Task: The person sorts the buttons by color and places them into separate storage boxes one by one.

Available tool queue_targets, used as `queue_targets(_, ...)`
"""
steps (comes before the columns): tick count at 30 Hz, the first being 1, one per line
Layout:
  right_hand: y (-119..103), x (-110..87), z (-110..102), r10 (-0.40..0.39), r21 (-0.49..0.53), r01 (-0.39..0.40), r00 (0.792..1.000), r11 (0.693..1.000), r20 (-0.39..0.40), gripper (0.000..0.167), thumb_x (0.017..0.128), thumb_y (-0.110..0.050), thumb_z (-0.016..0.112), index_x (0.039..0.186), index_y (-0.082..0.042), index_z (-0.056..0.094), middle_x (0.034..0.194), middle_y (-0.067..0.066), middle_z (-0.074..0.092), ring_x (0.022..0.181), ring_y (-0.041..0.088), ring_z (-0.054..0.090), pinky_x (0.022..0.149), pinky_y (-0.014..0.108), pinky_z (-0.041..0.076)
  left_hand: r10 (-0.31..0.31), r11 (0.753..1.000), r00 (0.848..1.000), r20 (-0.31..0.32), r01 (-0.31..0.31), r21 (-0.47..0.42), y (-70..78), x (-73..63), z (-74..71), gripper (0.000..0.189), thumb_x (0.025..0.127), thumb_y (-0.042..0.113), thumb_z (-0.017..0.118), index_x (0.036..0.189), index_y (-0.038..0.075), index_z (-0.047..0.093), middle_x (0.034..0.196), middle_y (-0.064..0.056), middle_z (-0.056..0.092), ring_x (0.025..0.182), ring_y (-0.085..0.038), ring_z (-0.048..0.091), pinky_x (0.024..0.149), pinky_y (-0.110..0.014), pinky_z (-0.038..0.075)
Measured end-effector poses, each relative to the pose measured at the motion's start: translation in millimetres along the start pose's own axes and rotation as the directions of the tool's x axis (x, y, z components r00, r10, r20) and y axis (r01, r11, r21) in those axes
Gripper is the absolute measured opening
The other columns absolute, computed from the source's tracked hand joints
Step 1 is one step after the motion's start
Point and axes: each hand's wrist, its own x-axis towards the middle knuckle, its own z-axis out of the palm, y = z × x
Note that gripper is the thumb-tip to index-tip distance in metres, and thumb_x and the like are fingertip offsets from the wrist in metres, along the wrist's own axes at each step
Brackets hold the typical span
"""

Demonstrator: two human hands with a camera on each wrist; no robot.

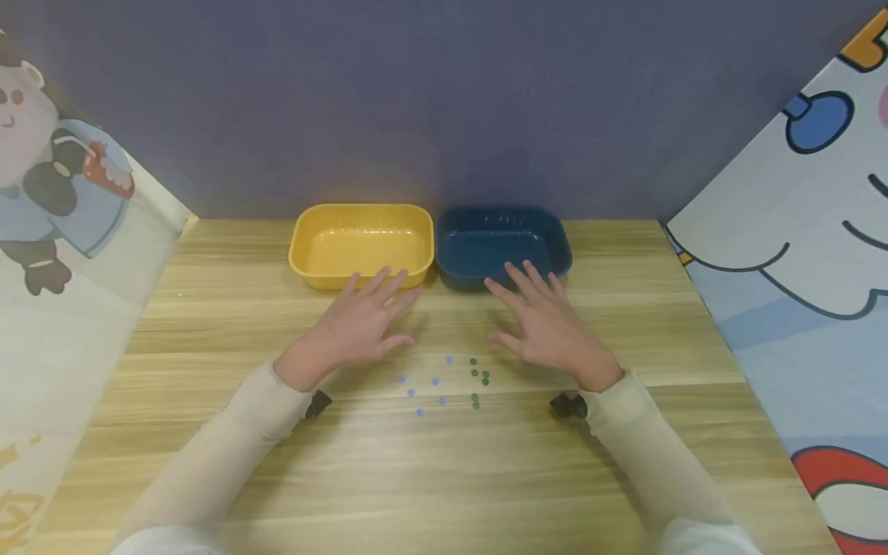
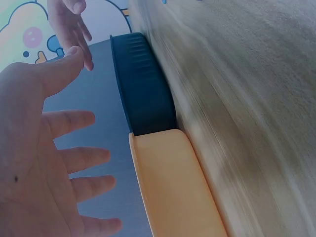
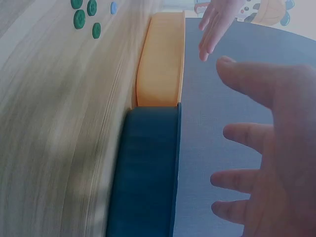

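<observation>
My left hand (image 1: 357, 324) hovers with spread fingers at the front edge of a yellow bin (image 1: 361, 250). In the same spread pose, my right hand (image 1: 548, 324) is over the table by the front of a dark blue bin (image 1: 502, 247). Neither hand holds anything. Between the wrists lie several small light blue buttons (image 1: 435, 381), scattered on the wood. Just right of them are several small green buttons (image 1: 486, 375), also seen as green buttons (image 3: 79, 19) in the right wrist view. Both bins look bare inside in the head view.
The bins stand side by side at the back of the wooden table (image 1: 430, 486), against a grey-blue partition (image 1: 416, 100). Cartoon-printed panels flank it, a left panel (image 1: 83, 324) and a right panel (image 1: 784, 370). Dark wrist camera mounts (image 1: 570, 405) stick out from the sleeves.
</observation>
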Motion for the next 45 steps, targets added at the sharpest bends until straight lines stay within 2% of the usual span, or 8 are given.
queue_targets(8,2.3,0.3,1.6,0.018,0.015,-0.018,1.000,1.000,-0.009,0.081,0.095,-0.057,0.060,0.160,-0.020,0.031,0.164,0.022,0.018,0.150,0.048,0.009,0.111,0.077,0.011,0.008,1.000,1.000,-0.007,-0.008,0.002,0.7,-1.4,2.1,0.078,0.097,0.059,0.056,0.160,0.021,0.030,0.165,-0.017,0.021,0.149,-0.044,0.021,0.113,-0.071,0.021)
queue_targets(13,19.0,3.7,8.9,0.111,0.073,-0.101,0.980,0.992,-0.164,0.076,0.093,-0.042,0.070,0.156,-0.013,0.039,0.163,0.027,0.017,0.148,0.052,0.009,0.111,0.076,0.013,0.063,0.997,0.994,-0.094,-0.067,-0.041,5.6,-0.6,5.4,0.071,0.097,0.049,0.062,0.155,0.013,0.041,0.160,-0.020,0.032,0.146,-0.044,0.028,0.114,-0.066,0.025)
queue_targets(17,38.3,7.6,17.6,0.296,0.263,-0.217,0.902,0.940,-0.315,0.065,0.093,-0.028,0.069,0.149,-0.004,0.047,0.162,0.030,0.013,0.147,0.053,0.011,0.113,0.072,0.017,0.138,0.987,0.968,-0.211,-0.151,-0.048,13.4,3.0,13.7,0.054,0.097,0.036,0.066,0.142,0.006,0.057,0.146,-0.019,0.052,0.136,-0.039,0.046,0.113,-0.056,0.035)
queue_targets(22,55.9,9.9,28.0,0.549,0.572,-0.310,0.778,0.760,-0.307,0.058,0.095,-0.019,0.064,0.148,-0.003,0.047,0.164,0.023,0.008,0.149,0.045,0.012,0.115,0.065,0.022,0.171,0.976,0.950,-0.261,-0.200,-0.087,26.6,9.3,26.5,0.032,0.097,0.025,0.068,0.124,0.007,0.070,0.114,-0.010,0.070,0.105,-0.026,0.066,0.087,-0.044,0.054)
queue_targets(25,62.7,11.9,33.7,0.604,0.635,-0.321,0.740,0.703,-0.295,0.056,0.095,-0.017,0.064,0.147,-0.003,0.048,0.163,0.024,0.010,0.149,0.044,0.013,0.117,0.062,0.023,0.188,0.971,0.947,-0.260,-0.218,-0.093,33.7,14.4,33.2,0.024,0.097,0.021,0.068,0.116,0.009,0.073,0.100,-0.004,0.070,0.088,-0.021,0.066,0.073,-0.037,0.054)
queue_targets(33,73.7,15.1,48.3,0.632,0.693,-0.321,0.733,0.645,-0.249,0.060,0.095,-0.017,0.064,0.150,-0.003,0.044,0.157,0.031,0.022,0.145,0.047,0.023,0.117,0.060,0.023,0.217,0.952,0.952,-0.218,-0.256,-0.166,47.9,27.2,48.3,0.010,0.095,0.019,0.071,0.099,0.012,0.077,0.088,0.001,0.065,0.076,-0.013,0.061,0.069,-0.030,0.054)
queue_targets(38,75.5,14.9,53.1,0.636,0.730,-0.296,0.734,0.616,-0.238,0.065,0.097,-0.017,0.063,0.155,-0.006,0.036,0.158,0.025,0.027,0.146,0.042,0.025,0.119,0.056,0.024,0.196,0.961,0.970,-0.142,-0.219,-0.166,54.2,34.2,50.6,0.009,0.095,0.021,0.071,0.092,0.014,0.076,0.083,0.003,0.063,0.073,-0.012,0.059,0.068,-0.031,0.053)
queue_targets(45,78.5,15.3,57.6,0.668,0.827,-0.277,0.729,0.489,-0.150,0.077,0.102,-0.026,0.059,0.163,-0.013,0.013,0.166,0.017,0.016,0.145,0.040,0.031,0.117,0.048,0.031,0.179,0.973,0.983,-0.046,-0.184,-0.140,59.3,38.0,49.3,0.012,0.097,0.022,0.067,0.091,0.015,0.075,0.083,0.002,0.064,0.074,-0.015,0.060,0.068,-0.033,0.053)
